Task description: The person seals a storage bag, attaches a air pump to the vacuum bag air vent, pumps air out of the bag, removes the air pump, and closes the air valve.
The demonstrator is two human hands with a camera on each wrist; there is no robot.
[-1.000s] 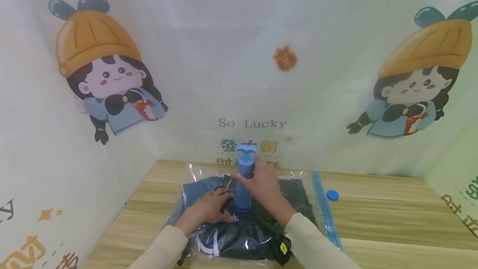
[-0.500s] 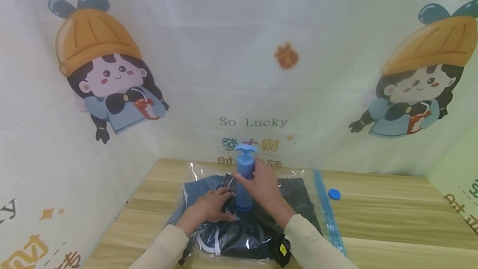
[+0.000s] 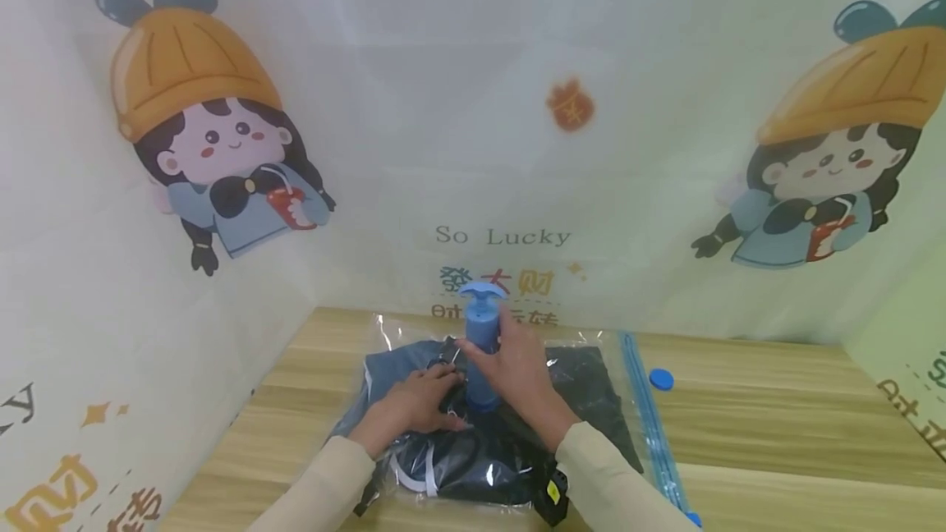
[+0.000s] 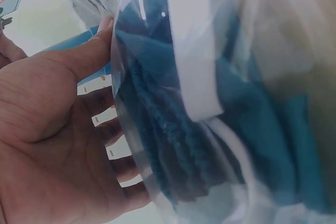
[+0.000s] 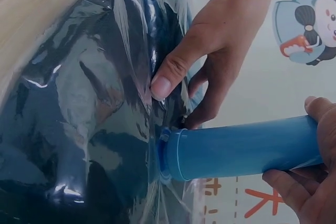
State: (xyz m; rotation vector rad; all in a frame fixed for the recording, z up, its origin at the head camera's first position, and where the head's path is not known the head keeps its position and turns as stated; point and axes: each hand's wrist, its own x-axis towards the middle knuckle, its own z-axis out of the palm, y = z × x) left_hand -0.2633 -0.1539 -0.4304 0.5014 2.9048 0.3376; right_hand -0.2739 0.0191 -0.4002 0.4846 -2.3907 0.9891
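Observation:
A clear plastic storage bag [image 3: 491, 483] lies packed with dark and blue clothes [image 3: 402, 361]. On it stands a blue hand pump [image 3: 482, 351], its base against the bag's surface and its handle at the top. My right hand [image 3: 521, 368] grips the pump's barrel, thumb on the near left side. My left hand [image 3: 417, 401] rests on the bag just left of the pump, fingers spread. In the right wrist view the left thumb [image 5: 164, 85] presses the plastic close to the pump's base. White trim [image 4: 191, 51] shows through the bag in the left wrist view.
A round blue cap [image 3: 661, 379] lies on the wooden table [image 3: 769, 417], right of the bag's blue zip strip [image 3: 650, 425]. A small blue piece [image 3: 693, 520] sits at the strip's near end. Printed cloth walls [image 3: 458, 146] enclose the table's back and sides.
The pump's top has tipped slightly left, with my right hand still around it. My left hand stays on the bag. The head view has tilted down a little.

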